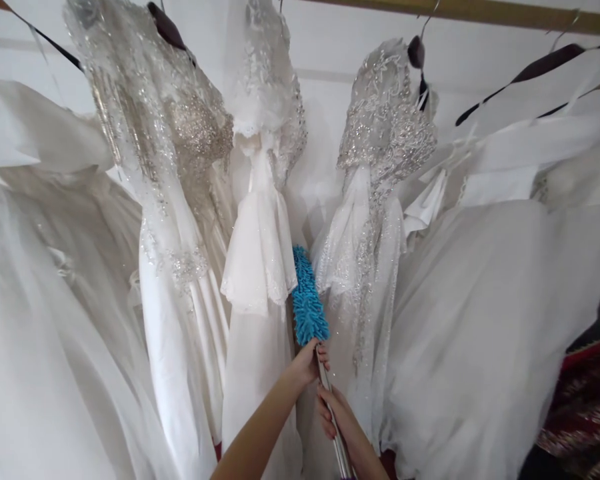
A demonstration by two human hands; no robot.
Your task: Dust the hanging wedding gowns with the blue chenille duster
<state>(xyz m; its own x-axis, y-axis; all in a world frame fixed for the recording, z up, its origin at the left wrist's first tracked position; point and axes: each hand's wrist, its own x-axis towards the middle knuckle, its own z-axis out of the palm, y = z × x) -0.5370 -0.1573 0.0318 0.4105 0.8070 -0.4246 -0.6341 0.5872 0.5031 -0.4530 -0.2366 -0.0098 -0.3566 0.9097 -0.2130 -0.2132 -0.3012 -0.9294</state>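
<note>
A duster [309,300] with a blue, shaggy microfibre head points up and away from me, its head in the gap between two hanging white dresses. My left hand [310,360] is closed round the metal handle just below the head. Lower on the same handle, my right hand [334,412] is wrapped too. To the left of the duster head hangs a white lace-edged dress [260,253], which the head meets or nearly meets. A silver-beaded dress [365,253] hangs close on its right side. The handle's lower end runs out of the bottom of the view.
A wooden rail [480,15] with hangers crosses the top. At left hang a beaded gown [170,167] and a full white skirt [45,320]. A wide white gown [470,320] fills the right, beside dark red patterned cloth [585,400]. A white wall [323,120] stands behind.
</note>
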